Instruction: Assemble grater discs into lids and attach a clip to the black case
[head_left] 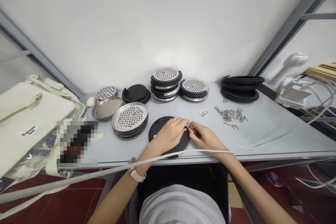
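A round black disc lies on the table close to its front edge. My left hand rests across its top, the fingers gripping it near the right rim. At that rim, my right hand has thumb and forefinger pinched together on a small metal clip, mostly hidden by the fingers. Both hands' fingertips nearly meet there. Loose metal clips lie in a heap to the right, and a separate clip lies nearer the right hand. Left of the disc stands a stack of perforated metal plates.
Along the wall stand stacks of black-rimmed perforated discs, a shorter stack and black round covers. Plain metal plates are at left, beside a cream bag. A white cable crosses before my forearms.
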Demonstrator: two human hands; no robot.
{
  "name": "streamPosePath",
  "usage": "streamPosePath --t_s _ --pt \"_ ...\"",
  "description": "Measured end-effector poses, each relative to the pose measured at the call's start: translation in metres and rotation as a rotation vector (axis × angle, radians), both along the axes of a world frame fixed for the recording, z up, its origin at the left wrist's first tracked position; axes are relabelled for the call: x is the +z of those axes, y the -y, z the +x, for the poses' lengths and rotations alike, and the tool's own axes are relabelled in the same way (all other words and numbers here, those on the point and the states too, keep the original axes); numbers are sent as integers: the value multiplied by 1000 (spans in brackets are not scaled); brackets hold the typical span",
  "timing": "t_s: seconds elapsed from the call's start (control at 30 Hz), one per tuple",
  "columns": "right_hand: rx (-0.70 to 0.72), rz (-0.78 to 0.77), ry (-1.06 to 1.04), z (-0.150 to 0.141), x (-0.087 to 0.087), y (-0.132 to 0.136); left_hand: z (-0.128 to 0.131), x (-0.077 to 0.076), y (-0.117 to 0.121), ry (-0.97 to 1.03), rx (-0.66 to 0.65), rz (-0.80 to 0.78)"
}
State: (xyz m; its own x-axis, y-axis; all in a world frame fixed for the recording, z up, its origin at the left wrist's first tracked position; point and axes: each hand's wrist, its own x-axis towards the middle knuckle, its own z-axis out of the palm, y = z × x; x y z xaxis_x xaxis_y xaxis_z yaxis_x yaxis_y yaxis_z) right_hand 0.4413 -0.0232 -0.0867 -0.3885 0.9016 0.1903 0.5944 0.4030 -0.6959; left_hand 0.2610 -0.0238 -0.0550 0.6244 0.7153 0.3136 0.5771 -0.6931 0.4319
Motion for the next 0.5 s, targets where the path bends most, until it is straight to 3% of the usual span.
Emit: streamPosePath --t_s 0.2,0.5 --pt "0 -32 5 0 0 1 -4 -4 7 70 74 -28" --pt "16 -39 17 0 4 3 -11 -7 4 262 92 -209"
